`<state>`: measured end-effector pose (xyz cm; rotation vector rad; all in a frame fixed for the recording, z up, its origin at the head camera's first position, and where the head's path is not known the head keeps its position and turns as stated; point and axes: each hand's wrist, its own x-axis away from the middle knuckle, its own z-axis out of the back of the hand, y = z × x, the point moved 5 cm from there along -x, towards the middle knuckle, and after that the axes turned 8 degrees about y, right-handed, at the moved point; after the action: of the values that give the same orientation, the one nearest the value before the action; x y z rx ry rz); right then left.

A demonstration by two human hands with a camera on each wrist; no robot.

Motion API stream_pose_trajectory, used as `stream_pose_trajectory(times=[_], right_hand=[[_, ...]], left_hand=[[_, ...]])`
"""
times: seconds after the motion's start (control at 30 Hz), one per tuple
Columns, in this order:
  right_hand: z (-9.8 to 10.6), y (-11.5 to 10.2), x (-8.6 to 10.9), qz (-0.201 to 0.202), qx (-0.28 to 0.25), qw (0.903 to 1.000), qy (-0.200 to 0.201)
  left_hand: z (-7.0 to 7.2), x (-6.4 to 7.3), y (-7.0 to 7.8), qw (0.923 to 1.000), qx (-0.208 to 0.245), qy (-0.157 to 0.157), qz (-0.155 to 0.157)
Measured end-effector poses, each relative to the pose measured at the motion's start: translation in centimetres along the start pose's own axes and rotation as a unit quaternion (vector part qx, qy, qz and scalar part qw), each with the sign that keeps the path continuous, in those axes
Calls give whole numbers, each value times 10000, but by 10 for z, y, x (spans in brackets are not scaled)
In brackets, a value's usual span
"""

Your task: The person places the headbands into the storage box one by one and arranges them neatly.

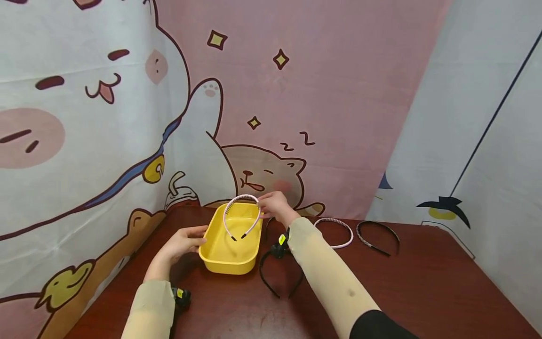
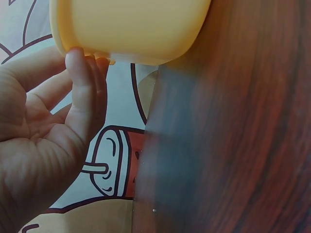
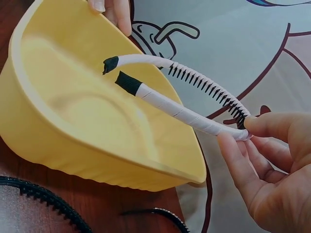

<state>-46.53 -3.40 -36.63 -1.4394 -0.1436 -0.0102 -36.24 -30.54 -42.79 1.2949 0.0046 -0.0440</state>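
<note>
My right hand (image 1: 277,207) pinches a pale pink headband (image 3: 184,116) with dark comb teeth inside its curve and black tips. The headband hangs over the yellow plastic tub (image 1: 228,263), its tips pointing down toward the inside. On the tub's left side, my left hand (image 1: 182,245) holds the wall near the rim. The left wrist view shows fingers of that hand (image 2: 53,111) against the outside of the tub. Whether the tub's base rests fully on the table cannot be told.
A black headband (image 1: 264,278) lies on the brown table (image 1: 423,292), partly under my right forearm. Further right are another pale pink headband (image 1: 350,238) and a dark headband (image 1: 374,247). A printed cartoon curtain (image 1: 338,117) hangs behind the table.
</note>
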Motion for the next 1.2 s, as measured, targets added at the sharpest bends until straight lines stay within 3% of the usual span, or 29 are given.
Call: stream_pose_trajectory(times=[0.4,0.77,1.2], right_hand=[[-9,5,2,135,312,9993,167],[-18,13,4,-3,447,9982,392],[-29,13,6,291,1143,9920,456]], left_hand=[[0,-2,-4,10000,79,4,2],[0,-2,-3,10000,67,18,53],[0,-3,-4,9999,44,43,112]])
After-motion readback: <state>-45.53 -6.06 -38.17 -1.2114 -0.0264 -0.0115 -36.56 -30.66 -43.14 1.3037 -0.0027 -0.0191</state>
